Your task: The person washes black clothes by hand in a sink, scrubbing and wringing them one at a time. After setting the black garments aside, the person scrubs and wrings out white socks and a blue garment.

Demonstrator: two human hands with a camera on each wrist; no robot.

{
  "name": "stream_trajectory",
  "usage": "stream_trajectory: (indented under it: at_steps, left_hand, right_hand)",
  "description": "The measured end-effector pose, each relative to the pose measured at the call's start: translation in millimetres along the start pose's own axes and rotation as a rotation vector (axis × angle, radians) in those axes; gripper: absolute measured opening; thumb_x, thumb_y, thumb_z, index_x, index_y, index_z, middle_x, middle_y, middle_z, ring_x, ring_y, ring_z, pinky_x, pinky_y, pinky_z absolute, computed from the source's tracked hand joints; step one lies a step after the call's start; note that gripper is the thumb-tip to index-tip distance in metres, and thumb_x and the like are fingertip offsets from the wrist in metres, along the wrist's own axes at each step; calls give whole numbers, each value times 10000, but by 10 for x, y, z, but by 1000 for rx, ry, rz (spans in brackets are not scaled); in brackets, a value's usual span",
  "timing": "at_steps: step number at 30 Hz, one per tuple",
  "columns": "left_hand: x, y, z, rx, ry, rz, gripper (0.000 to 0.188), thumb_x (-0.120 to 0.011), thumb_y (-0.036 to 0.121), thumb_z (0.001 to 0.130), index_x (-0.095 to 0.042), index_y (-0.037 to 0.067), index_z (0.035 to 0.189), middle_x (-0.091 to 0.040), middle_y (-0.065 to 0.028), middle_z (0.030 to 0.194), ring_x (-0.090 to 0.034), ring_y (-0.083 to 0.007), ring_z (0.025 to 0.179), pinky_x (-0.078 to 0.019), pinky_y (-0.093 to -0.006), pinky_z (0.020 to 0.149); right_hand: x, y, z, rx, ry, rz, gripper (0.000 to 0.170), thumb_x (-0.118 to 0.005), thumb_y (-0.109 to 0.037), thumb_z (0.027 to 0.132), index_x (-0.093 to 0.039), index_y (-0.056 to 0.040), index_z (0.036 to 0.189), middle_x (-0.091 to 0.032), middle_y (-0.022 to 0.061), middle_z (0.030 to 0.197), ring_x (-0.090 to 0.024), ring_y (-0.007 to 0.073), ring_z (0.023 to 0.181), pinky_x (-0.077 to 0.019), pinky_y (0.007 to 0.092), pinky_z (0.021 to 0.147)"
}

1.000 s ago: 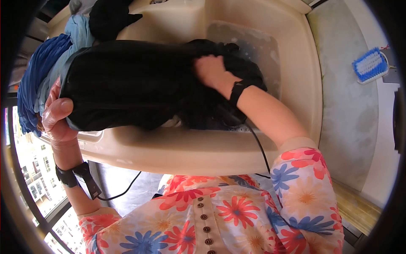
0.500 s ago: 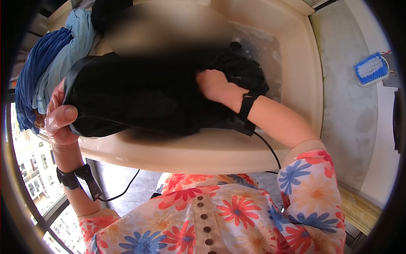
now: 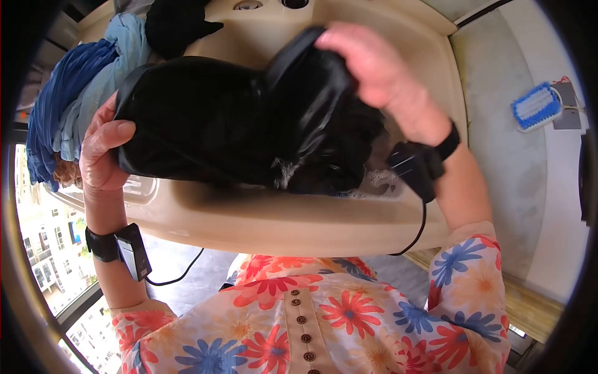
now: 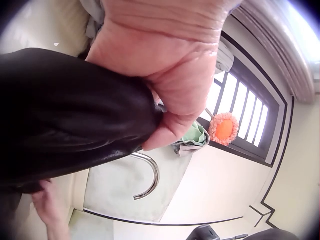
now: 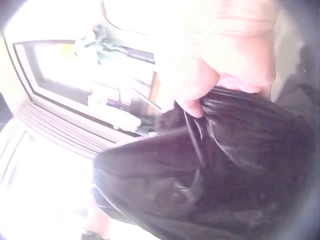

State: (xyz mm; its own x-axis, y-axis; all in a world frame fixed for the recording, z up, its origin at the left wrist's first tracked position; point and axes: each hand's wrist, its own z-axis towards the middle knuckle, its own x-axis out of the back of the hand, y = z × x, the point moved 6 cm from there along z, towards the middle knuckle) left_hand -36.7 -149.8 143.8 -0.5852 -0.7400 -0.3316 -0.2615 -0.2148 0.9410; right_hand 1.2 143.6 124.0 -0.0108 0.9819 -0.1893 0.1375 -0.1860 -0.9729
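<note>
Pinching one end of a black cloth (image 3: 193,118), the left grip (image 3: 104,149) is holding its thumb over the edge, while the right grip (image 3: 381,71) is pinching a raised fold farther along. The black cloth is stretching across a beige sink (image 3: 268,227), its right part bunching just beside sudsy water (image 3: 385,182). Blue cloth (image 3: 65,93) is lying near the left grip; a brush (image 3: 536,107) is showing right of the sink.
</note>
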Motion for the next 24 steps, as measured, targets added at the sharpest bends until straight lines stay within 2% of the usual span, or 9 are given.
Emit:
stream_trajectory:
  at_steps: [5,8,11,14,15,17,19,22,24]
  left_hand:
    - [-78,81,123,14,-8,-59,516,-606,102,702,-469,-58,1172,-582,-147,1100,-586,-241,983,-437,-321,915]
    - [-33,88,182,0,-5,-113,453,-541,60,737,-465,-68,1165,-579,-165,1092,-588,-252,978,-450,-332,904]
    - [-36,114,228,8,-11,-186,405,-481,26,767,-464,-73,1159,-579,-179,1080,-592,-264,968,-464,-341,887]
    - [-143,107,275,27,-38,-201,390,-471,39,780,-466,-65,1155,-580,-170,1080,-592,-262,965,-459,-342,894]
    - [-181,92,288,30,-53,-190,385,-473,53,785,-464,-61,1153,-579,-163,1085,-590,-258,966,-451,-343,906]
    - [-205,64,340,37,-57,-216,381,-468,36,788,-469,-59,1156,-580,-159,1085,-589,-252,969,-457,-339,897]
    - [-241,55,395,43,-65,-240,377,-463,19,791,-473,-56,1160,-581,-154,1086,-588,-246,972,-463,-335,889]
    - [-295,65,461,18,-42,-273,361,-468,24,803,-482,-46,1156,-591,-139,1066,-590,-232,964,-459,-332,891]
    - [-355,80,489,10,-61,-312,355,-477,32,809,-483,-37,1157,-599,-129,1050,-590,-224,958,-457,-324,890]
  right_hand:
    - [297,-630,-86,-28,-151,-23,236,-614,-191,812,-610,15,927,-629,46,817,-596,142,754,-479,261,686]
    - [441,-610,-421,-203,-240,-975,547,-716,-382,720,-551,-4,1079,-619,77,918,-568,167,860,-432,272,796]
    - [702,-240,-703,-505,-476,-1463,488,-753,-267,592,-593,15,957,-624,126,775,-590,204,720,-464,325,672]
    - [843,-137,-893,-700,-510,-1904,397,-713,-224,642,-598,26,929,-624,103,722,-602,199,693,-460,332,627]
    - [926,-196,-902,-700,-506,-1906,397,-713,-224,642,-598,26,929,-624,103,722,-602,199,693,-460,332,627]
    - [1103,-472,-882,-488,-228,-1213,297,-659,-165,708,-598,39,915,-628,56,753,-608,167,703,-470,314,604]
    - [1075,-885,-935,-77,-37,-808,212,-618,-138,760,-614,23,898,-622,30,789,-591,123,659,-474,289,558]
    - [995,-1275,-1057,-30,177,-465,183,-604,-122,781,-607,7,912,-602,20,775,-553,116,616,-456,262,547]
    - [1081,-1487,-1035,-38,116,-430,190,-626,-141,770,-613,-2,899,-601,22,765,-544,109,604,-448,253,541]
